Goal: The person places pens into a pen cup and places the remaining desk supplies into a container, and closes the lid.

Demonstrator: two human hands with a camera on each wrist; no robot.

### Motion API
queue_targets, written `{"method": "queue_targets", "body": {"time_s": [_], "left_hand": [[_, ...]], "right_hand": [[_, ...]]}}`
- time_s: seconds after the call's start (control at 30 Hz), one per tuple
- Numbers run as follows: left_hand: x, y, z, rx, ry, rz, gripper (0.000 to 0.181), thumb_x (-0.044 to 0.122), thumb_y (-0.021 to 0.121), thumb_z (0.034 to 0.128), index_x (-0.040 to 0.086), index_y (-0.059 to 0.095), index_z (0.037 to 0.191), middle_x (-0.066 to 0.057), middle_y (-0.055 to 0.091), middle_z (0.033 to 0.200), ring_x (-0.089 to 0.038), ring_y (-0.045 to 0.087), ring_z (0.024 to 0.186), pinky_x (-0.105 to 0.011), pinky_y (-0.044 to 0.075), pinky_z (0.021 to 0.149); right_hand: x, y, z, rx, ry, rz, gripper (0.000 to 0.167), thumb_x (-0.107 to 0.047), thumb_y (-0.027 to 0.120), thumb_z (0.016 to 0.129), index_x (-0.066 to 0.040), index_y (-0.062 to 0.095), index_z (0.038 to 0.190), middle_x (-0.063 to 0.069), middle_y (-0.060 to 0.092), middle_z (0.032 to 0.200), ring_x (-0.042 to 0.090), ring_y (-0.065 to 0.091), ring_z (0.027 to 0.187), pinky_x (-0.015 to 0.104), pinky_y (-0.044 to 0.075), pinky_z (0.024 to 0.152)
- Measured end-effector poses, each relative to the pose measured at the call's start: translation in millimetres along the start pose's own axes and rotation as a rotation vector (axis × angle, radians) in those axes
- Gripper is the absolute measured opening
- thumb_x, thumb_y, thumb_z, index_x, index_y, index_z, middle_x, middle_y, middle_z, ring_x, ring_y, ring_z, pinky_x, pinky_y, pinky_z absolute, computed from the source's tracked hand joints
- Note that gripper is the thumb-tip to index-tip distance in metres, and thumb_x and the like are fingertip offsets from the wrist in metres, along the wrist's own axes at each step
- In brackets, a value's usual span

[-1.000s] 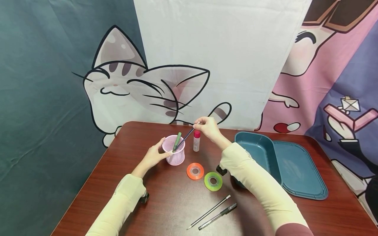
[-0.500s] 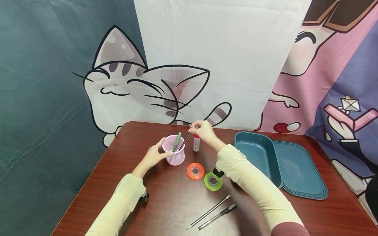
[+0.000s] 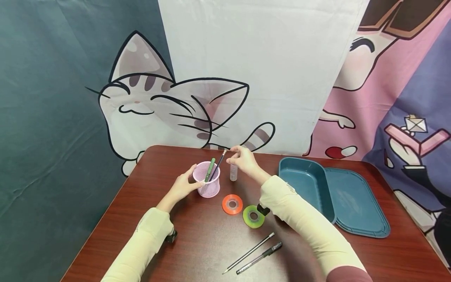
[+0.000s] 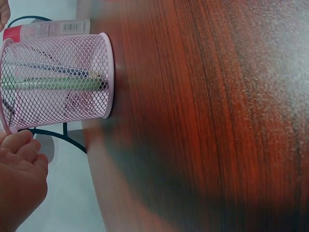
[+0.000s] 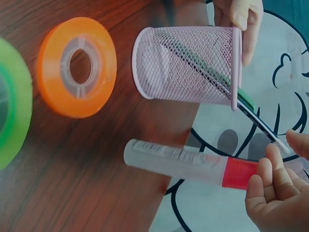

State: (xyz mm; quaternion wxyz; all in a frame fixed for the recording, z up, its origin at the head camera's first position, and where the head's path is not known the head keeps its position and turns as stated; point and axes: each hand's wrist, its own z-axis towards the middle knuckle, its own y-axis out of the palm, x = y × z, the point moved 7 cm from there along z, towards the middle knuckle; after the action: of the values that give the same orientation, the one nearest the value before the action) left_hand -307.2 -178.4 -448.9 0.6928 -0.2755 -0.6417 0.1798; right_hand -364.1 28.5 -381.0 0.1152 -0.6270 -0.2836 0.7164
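A pink mesh pen holder stands upright on the table, and my left hand grips it by the rim, thumb on the near side. Inside lean a slim green stationery item and a dark pencil, whose eraser end sticks out above the rim. My right hand is just right of that end, thumb and forefinger parted. In the right wrist view the pencil tip shows close to these fingers. Behind the right hand's fingers stands a glue stick; its red cap shows in the right wrist view.
An orange tape roll and a green tape roll lie in front of the holder. Nearer lie a silver pencil and a black-capped pen. To the right are a teal box and its lid.
My right hand has lowered the dark pencil into the pen holder and let it go; the fingers have parted from it. The left hand keeps its place on the holder.
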Motion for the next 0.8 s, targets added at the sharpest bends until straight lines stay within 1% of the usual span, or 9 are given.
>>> {"method": "queue_targets", "body": {"time_s": [0.13, 0.23, 0.37, 0.53, 0.63, 0.7, 0.8], "left_hand": [[-0.2, 0.5, -0.2, 0.001, 0.005, -0.005, 0.083, 0.033, 0.069, 0.0745, 0.007, 0.024, 0.140, -0.017, 0.035, 0.139, -0.031, 0.036, 0.126, -0.046, 0.029, 0.102], [-0.4, 0.5, -0.4, 0.000, 0.006, -0.009, 0.083, 0.033, 0.069, 0.0744, 0.007, 0.024, 0.140, -0.016, 0.034, 0.139, -0.030, 0.034, 0.127, -0.046, 0.029, 0.103], [-0.4, -0.3, -1.0, 0.000, 0.007, -0.011, 0.083, 0.033, 0.069, 0.0747, 0.007, 0.024, 0.140, -0.017, 0.033, 0.140, -0.031, 0.034, 0.127, -0.047, 0.029, 0.102], [0.5, -1.1, -1.4, 0.001, 0.007, -0.003, 0.083, 0.033, 0.068, 0.0748, 0.007, 0.025, 0.140, -0.018, 0.035, 0.138, -0.032, 0.035, 0.126, -0.047, 0.030, 0.102], [0.3, -1.0, -1.2, 0.002, 0.005, 0.001, 0.082, 0.033, 0.068, 0.0748, 0.008, 0.025, 0.140, -0.018, 0.036, 0.138, -0.032, 0.035, 0.126, -0.047, 0.030, 0.102], [-0.1, -1.2, -1.0, 0.006, 0.006, 0.006, 0.082, 0.033, 0.069, 0.0747, 0.008, 0.025, 0.140, -0.018, 0.036, 0.137, -0.032, 0.036, 0.126, -0.047, 0.030, 0.102], [-0.5, -1.4, -0.8, 0.009, 0.007, 0.009, 0.082, 0.033, 0.069, 0.0745, 0.008, 0.025, 0.140, -0.018, 0.037, 0.137, -0.032, 0.036, 0.125, -0.047, 0.030, 0.102]], "right_hand": [[3.5, -8.0, -5.9, -0.022, -0.032, 0.015, 0.040, -0.014, 0.067, 0.075, -0.001, 0.056, 0.112, 0.012, 0.065, 0.079, 0.013, 0.057, 0.069, 0.023, 0.045, 0.062], [4.7, -14.9, -13.3, -0.034, -0.051, 0.028, 0.036, -0.013, 0.067, 0.075, 0.000, 0.058, 0.108, 0.012, 0.064, 0.079, 0.013, 0.055, 0.069, 0.022, 0.043, 0.060], [4.7, -24.5, -26.9, -0.046, -0.067, 0.030, 0.032, -0.013, 0.067, 0.076, 0.000, 0.059, 0.105, 0.011, 0.063, 0.080, 0.015, 0.055, 0.072, 0.022, 0.044, 0.061], [6.3, -32.6, -47.0, -0.084, -0.073, 0.046, 0.030, -0.014, 0.067, 0.077, -0.003, 0.059, 0.104, 0.010, 0.063, 0.084, 0.016, 0.056, 0.076, 0.024, 0.047, 0.063], [7.0, -36.2, -59.3, -0.112, -0.073, 0.077, 0.030, -0.012, 0.067, 0.077, -0.004, 0.058, 0.104, 0.011, 0.062, 0.087, 0.015, 0.057, 0.076, 0.026, 0.050, 0.065], [6.8, -38.2, -67.7, -0.130, -0.078, 0.092, 0.030, -0.012, 0.066, 0.077, -0.003, 0.058, 0.105, 0.013, 0.061, 0.088, 0.014, 0.057, 0.075, 0.029, 0.052, 0.066], [6.6, -40.0, -80.2, -0.160, -0.094, 0.084, 0.030, -0.012, 0.066, 0.077, -0.002, 0.058, 0.105, 0.014, 0.061, 0.090, 0.015, 0.057, 0.074, 0.033, 0.053, 0.066]]}}
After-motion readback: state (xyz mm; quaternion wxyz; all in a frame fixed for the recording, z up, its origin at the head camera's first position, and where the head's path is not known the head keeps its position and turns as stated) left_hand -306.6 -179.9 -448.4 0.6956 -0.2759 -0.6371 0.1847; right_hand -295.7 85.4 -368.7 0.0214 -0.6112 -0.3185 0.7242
